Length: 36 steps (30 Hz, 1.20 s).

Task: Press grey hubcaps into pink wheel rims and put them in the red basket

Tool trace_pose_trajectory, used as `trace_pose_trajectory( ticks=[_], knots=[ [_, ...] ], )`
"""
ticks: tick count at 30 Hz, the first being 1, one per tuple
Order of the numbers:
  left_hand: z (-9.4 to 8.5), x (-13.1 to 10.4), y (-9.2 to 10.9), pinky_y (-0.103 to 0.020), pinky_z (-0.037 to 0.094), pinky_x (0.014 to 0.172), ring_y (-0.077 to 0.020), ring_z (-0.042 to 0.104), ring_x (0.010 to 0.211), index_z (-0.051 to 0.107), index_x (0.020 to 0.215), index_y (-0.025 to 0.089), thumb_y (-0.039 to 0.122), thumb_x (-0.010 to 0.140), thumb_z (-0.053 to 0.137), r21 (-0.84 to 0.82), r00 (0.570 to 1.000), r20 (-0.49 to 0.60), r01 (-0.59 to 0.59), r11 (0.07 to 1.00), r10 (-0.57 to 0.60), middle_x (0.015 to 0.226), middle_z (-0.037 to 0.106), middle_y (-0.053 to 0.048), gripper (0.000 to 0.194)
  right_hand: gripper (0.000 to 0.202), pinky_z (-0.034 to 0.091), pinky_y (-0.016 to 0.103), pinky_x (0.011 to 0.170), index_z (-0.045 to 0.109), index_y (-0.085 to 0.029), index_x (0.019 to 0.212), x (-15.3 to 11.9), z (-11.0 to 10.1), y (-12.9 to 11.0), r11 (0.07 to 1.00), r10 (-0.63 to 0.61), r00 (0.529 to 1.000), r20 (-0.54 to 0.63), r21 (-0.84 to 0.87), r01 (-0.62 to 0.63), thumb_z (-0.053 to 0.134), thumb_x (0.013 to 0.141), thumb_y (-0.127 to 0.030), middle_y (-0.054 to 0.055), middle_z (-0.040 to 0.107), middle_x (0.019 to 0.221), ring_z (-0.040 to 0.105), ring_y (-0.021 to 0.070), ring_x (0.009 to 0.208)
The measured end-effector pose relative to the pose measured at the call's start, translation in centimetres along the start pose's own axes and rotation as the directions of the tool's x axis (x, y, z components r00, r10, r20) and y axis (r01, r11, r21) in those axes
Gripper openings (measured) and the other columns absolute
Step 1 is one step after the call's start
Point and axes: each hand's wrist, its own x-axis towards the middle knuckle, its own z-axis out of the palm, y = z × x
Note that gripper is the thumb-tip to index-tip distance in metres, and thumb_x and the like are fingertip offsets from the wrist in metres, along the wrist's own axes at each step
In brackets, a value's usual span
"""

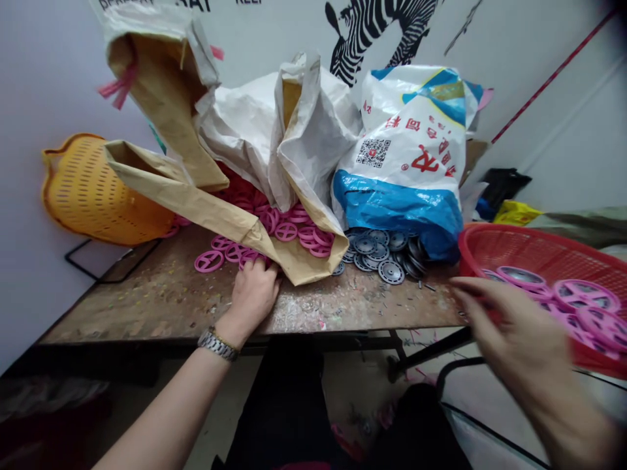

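Observation:
My left hand [255, 294], with a metal watch on the wrist, reaches to the front of a pile of pink spoked wheels [287, 231]. Its fingers are curled down onto one pink wheel [251, 255] beside the paper bag's lower edge; the fingertips are hidden. My right hand [514, 329] is smeared by motion at the table's right end, by the red basket's near side. Whether it holds anything does not show. Grey slotted discs [379, 251] spill from under a white and blue sack [406, 156]. Pink wheels fitted with grey discs [585, 297] lie in the red basket [490, 238].
Open paper-lined sacks [240, 225] lean over the pink wheels. At the left, a yellow perforated basket [105, 196] lies tipped beside a black wire frame [93, 277]. Small dark bits are scattered on the worn wooden table [337, 310]. A wall stands behind.

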Motion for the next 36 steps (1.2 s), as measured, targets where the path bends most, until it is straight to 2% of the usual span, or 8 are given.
trace_pose_trajectory(
  ticks=[3,6,11,15,19,25,31,36],
  knots=[
    [0.2,0.5,0.1,-0.046,0.05,0.081,-0.0367,0.057,0.102,0.07,0.112,0.013,0.023,0.094,0.051,-0.015,1.0,0.022,-0.022,1.0,0.022,0.109,0.062,-0.02,0.028,0.025,0.053,0.038,0.082,0.069,-0.02,0.103,0.6,4.9,-1.5,0.991,-0.104,0.987,0.126,0.096,0.092,0.05,0.099,-0.036,0.008,0.074,0.098,0.068,0.024,0.09],
    [0.2,0.1,-0.4,-0.043,0.05,0.085,-0.0325,0.057,0.103,0.071,0.112,0.016,0.021,0.094,0.053,-0.049,0.996,0.029,-0.08,0.996,0.081,0.109,0.063,-0.017,0.026,0.022,0.052,0.038,0.085,0.069,-0.019,0.104,0.7,8.2,-3.2,0.983,-0.133,0.963,0.233,0.156,0.098,0.05,0.099,-0.028,0.009,0.074,0.102,0.067,0.0249,0.096],
    [-0.1,-2.1,-2.0,-0.04,0.051,0.083,-0.0267,0.056,0.091,0.07,0.094,0.015,0.023,0.096,0.052,-0.157,0.986,0.004,-0.166,0.974,0.168,0.09,0.059,-0.011,0.02,0.024,0.048,0.038,0.091,0.069,-0.018,0.109,2.2,11.1,-5.9,0.988,-0.13,0.928,0.349,0.124,0.092,0.048,0.099,-0.025,0.011,0.071,0.11,0.062,0.0266,0.103],
    [-0.6,-3.8,-2.5,-0.038,0.05,0.083,-0.0249,0.055,0.092,0.07,0.096,0.018,0.029,0.098,0.053,-0.335,0.963,-0.039,-0.264,0.904,0.266,0.095,0.059,-0.01,0.02,0.026,0.045,0.038,0.09,0.069,-0.019,0.11,4.5,12.8,-7.9,0.996,-0.037,0.891,0.453,-0.057,0.071,0.049,0.099,-0.031,0.012,0.067,0.113,0.056,0.0284,0.107],
    [-0.8,-4.9,-2.1,-0.04,0.05,0.087,-0.0262,0.057,0.098,0.069,0.099,0.018,0.039,0.097,0.056,-0.403,0.965,-0.045,-0.254,0.879,0.259,0.107,0.061,-0.012,0.025,0.03,0.044,0.038,0.085,0.068,-0.017,0.115,6.2,14.7,-8.8,0.985,0.06,0.854,0.516,-0.169,0.033,0.05,0.099,-0.035,0.016,0.064,0.114,0.055,0.0306,0.107],
    [0.0,-5.0,-0.5,-0.052,0.048,0.097,-0.0361,0.054,0.119,0.056,0.133,0.014,0.048,0.086,0.07,-0.346,0.99,-0.045,-0.138,0.928,0.13,0.128,0.061,-0.018,0.059,0.033,0.044,0.039,0.084,0.066,-0.015,0.118,6.8,15.7,-8.4,0.987,0.096,0.829,0.551,-0.16,-0.008,0.057,0.095,-0.036,0.018,0.061,0.117,0.056,0.0331,0.109],
    [0.3,-4.6,0.7,-0.049,0.048,0.097,-0.0332,0.055,0.114,0.054,0.131,0.013,0.039,0.089,0.068,-0.396,0.996,-0.044,-0.087,0.914,0.076,0.12,0.064,-0.015,0.051,0.041,0.043,0.035,0.086,0.066,-0.015,0.11,7.1,15.3,-7.4,0.994,0.112,0.807,0.58,-0.076,-0.083,0.075,0.08,-0.041,0.014,0.064,0.111,0.059,0.0301,0.107],
    [0.3,-5.0,1.1,-0.048,0.048,0.098,-0.0317,0.058,0.114,0.051,0.132,0.015,0.036,0.086,0.071,-0.514,0.99,-0.116,-0.129,0.848,0.08,0.124,0.063,-0.016,0.054,0.033,0.04,0.03,0.07,0.063,-0.019,0.099,6.7,14.9,-6.9,0.978,0.17,0.814,0.555,0.007,-0.209,0.077,0.074,-0.037,0.007,0.068,0.095,0.063,0.0247,0.088]
  ],
)
